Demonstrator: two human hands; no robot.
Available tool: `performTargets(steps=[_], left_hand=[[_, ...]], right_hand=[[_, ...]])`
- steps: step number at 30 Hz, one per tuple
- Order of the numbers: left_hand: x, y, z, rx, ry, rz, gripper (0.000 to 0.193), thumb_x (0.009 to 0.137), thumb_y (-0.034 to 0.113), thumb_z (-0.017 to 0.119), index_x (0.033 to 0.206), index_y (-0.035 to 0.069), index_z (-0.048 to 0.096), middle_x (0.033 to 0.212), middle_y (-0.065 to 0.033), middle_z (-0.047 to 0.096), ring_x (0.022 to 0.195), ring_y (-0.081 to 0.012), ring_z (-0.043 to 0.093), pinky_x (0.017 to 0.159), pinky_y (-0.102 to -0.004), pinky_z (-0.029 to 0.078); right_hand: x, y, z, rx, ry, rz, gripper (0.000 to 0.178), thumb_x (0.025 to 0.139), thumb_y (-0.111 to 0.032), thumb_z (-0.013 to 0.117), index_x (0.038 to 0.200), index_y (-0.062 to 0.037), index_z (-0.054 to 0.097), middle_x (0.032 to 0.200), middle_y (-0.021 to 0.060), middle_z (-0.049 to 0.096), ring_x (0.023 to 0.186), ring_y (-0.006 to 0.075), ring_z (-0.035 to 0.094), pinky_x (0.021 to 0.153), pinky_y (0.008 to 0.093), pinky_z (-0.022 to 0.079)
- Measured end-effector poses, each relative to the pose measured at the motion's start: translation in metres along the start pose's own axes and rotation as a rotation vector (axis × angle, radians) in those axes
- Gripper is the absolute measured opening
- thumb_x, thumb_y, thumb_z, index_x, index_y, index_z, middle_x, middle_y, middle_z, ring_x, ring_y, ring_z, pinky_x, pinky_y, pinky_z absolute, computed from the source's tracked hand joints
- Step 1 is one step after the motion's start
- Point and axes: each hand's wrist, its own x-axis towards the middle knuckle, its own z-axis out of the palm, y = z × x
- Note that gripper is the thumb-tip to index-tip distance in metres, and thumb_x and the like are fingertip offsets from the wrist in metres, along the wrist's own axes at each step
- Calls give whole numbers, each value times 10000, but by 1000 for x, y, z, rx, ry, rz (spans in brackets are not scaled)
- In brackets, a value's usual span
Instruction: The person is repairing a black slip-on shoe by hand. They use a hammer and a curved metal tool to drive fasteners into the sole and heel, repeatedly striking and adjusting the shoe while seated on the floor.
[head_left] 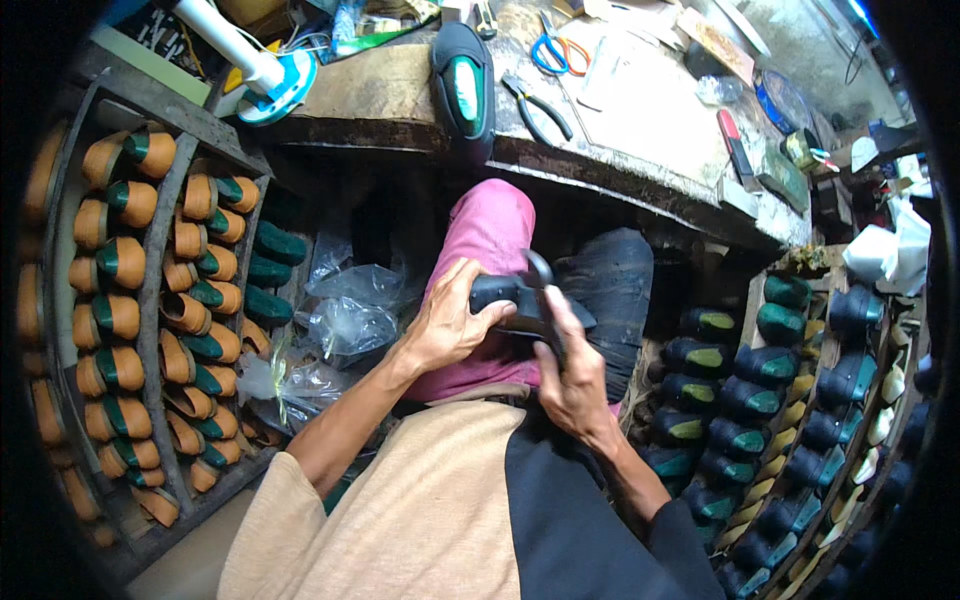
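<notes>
Left hand (pixel 452 325) grasps a black shoe (pixel 505 300) on the lap; right hand (pixel 575 375) clenches a dark tool (pixel 541 275) against it. Clear plastic bags (pixel 345 320) lie crumpled left, beside the orange-green shoe rack (pixel 155 300).

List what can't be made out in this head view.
- Dark shoe on the lap: both hands cover most of it, so its shape is unclear.
- Tool in the right hand: only its dark top shows above the fingers; kind unclear.
- Left hand: fingertips hidden behind the shoe.
- Right rack: far end fades into the dark fisheye rim.
- Bench clutter: small items at the top edge too small and cut off.
</notes>
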Motion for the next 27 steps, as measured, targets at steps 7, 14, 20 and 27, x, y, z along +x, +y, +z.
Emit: performTargets(steps=[7, 14, 20, 27], left_hand=[[58, 48, -53, 6, -232, 178, 416, 896, 280, 958, 1119, -2, 749, 926, -188, 724, 835, -345, 742, 767, -462, 565], [87, 51, 97, -297, -126, -88, 875, 855, 419, 979, 1547, 54, 588, 1484, -285, 700, 1369, -477, 694, 1179, -524, 556], [82, 31, 116, -286, -75, 151, 847, 908, 396, 967, 1634, 152, 604, 1532, -204, 729, 1410, -410, 712, 1207, -491, 564], [53, 1, 130, -353, 74, -22, 798, 1001, 363, 878, 1680, 96, 555, 1561, -232, 679, 1435, -428, 666, 1236, -481, 522]], right_hand=[[-68, 43, -57, -625, 95, 232, 629, 1108, -50, 637, 1683, 15, 391, 1482, 352, 644, 1172, 543, 773, 967, 573, 653], [-111, 77, -57, -595, -207, 581, 484, 971, -210, 664, 1302, 92, 478, 1063, 439, 707, 1018, 635, 701, 939, 681, 555], [-103, 74, -73, -616, -242, 516, 343, 942, -220, 791, 997, 68, 614, 825, 304, 729, 786, 490, 752, 759, 540, 610], [-93, 48, -86, 289, -60, 910, 277, 1090, -188, 819, 935, 20, 725, 768, 97, 774, 678, 190, 795, 590, 341, 618]])
